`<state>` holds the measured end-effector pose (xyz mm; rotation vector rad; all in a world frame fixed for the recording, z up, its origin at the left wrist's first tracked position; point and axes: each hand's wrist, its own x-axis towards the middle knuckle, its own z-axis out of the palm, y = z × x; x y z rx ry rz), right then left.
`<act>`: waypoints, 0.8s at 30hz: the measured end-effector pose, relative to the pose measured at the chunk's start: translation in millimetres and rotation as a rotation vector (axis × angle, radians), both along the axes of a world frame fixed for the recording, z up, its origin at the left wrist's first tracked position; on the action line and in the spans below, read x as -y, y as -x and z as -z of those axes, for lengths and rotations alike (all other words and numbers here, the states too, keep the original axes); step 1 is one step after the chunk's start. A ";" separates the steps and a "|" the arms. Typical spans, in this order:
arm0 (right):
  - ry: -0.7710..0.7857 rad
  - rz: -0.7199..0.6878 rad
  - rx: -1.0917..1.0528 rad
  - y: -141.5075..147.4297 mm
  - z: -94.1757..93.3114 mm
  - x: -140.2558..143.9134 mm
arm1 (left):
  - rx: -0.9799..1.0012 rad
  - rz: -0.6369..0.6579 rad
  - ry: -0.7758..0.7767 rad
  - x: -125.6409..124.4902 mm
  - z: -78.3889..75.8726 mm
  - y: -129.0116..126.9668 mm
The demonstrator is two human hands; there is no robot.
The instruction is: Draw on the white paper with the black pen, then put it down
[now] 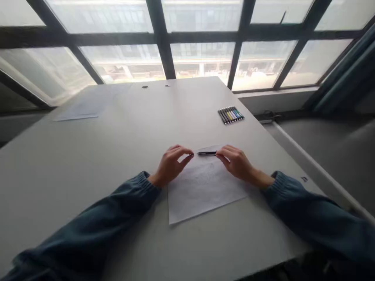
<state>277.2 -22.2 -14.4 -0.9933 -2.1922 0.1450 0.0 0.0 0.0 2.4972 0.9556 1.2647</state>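
Observation:
A slim dark pen [206, 152] lies level above the far part of a white sheet of paper [202, 195], its pointed end toward the left. My right hand [236, 160] is closed in a pinch on the pen's right end. Opposite the tip, a short gap away, my left hand [172, 164] pinches a small dark piece between thumb and fingertips. Only a bit of that piece shows, so its kind is unclear. Faint grey marks are visible on the paper, which sits slightly turned on the table.
On the white table [131, 156], a flat set of colored markers [231, 114] lies beyond my right hand. More paper sheets [79, 109] rest at the far left. Windows [202, 58] stand behind the table, and a dark curtain [348, 78] hangs at the right.

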 end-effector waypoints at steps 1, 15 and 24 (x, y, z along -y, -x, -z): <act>-0.002 -0.004 0.004 0.2 -0.5 -0.4 | -0.005 -0.001 0.004 0.7 -0.5 -0.4; -0.021 -0.058 0.039 4.8 -3.3 -0.2 | -0.067 0.037 -0.011 1.6 1.1 -0.6; -0.023 -0.079 0.045 7.4 -3.7 0.7 | -0.038 0.151 0.011 1.7 -2.2 -2.8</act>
